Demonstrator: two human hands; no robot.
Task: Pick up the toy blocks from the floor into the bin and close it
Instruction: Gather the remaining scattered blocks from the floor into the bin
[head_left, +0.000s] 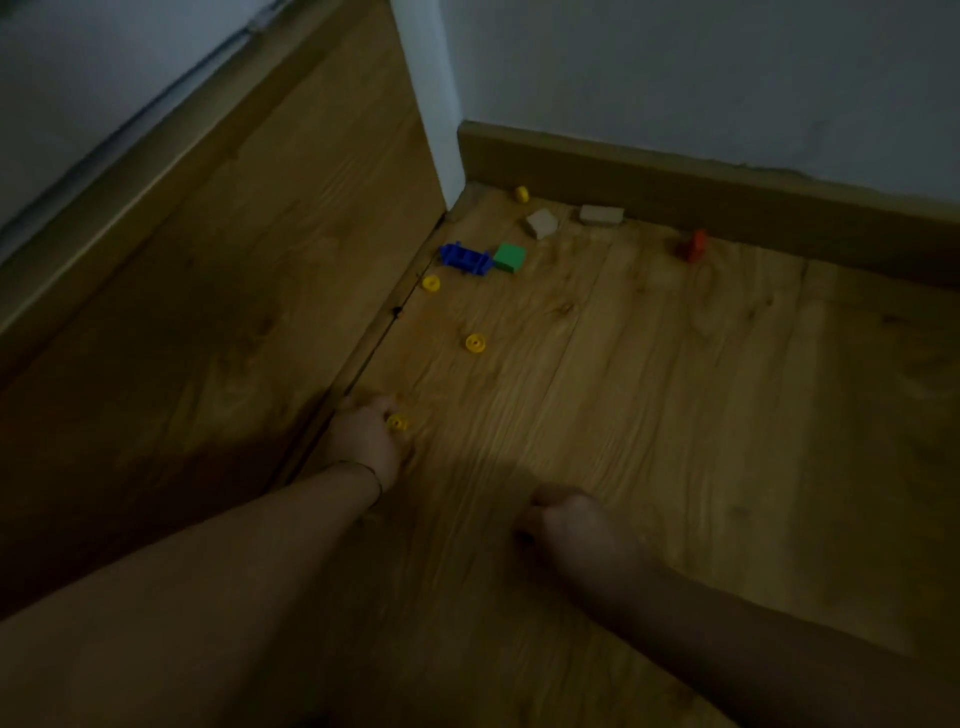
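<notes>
— While the left hand (366, 439) pinches the yellow wheel (397, 422), well short of the blue piece (464, 258), what about the right hand (569, 525)?

— It's curled; I cannot tell if it holds anything. Grip the wheel's rim firmly. The green block (510, 257) lies just beside the blue piece. The bin is out of view.

No legible text, label, number or sign anywhere here.

Yellow wheel (475, 344), blue frame (466, 258), green block (509, 257), tan block (542, 223), red toy (693, 246). Brown floor (623, 389) has wavy lines. White wall (675, 78).
</notes>
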